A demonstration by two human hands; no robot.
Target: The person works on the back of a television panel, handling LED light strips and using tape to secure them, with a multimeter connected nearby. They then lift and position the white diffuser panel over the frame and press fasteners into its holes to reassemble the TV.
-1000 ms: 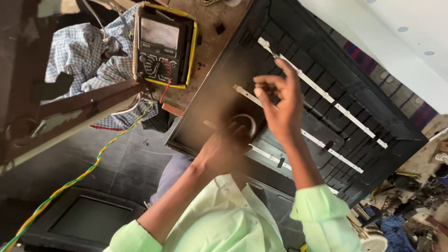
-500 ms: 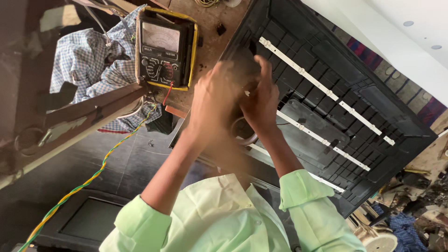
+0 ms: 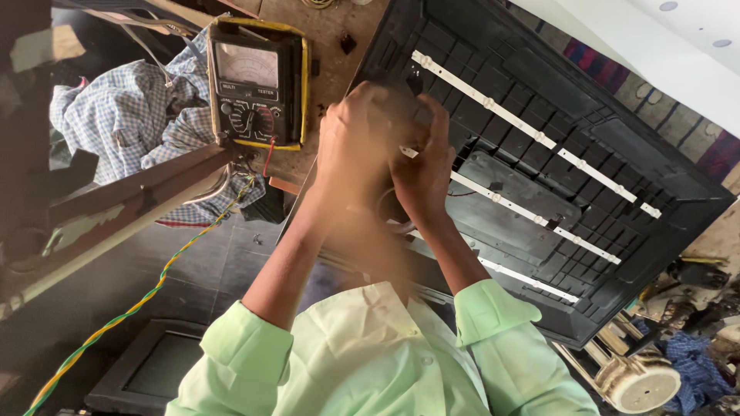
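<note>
Both hands meet over the near edge of an opened flat-screen TV back panel (image 3: 586, 185). The left hand (image 3: 358, 150) is blurred and curled over the right hand (image 3: 420, 166); whether either one pinches anything cannot be told, since the left hand covers the fingertips. They sit at the near end of a white LED backlight strip (image 3: 509, 202), the middle one of three that run across the black ribbed tray. Another strip (image 3: 532, 135) lies above it and a third (image 3: 524, 279) below, all apart from each other.

Just left of the hands an analogue multimeter (image 3: 258, 85) in a yellow case lies on the brown workbench (image 3: 331, 31). A checked cloth (image 3: 123, 115) is bunched beside it. A twisted yellow-green wire (image 3: 146, 296) trails down towards a dark monitor (image 3: 154, 370) on the floor.
</note>
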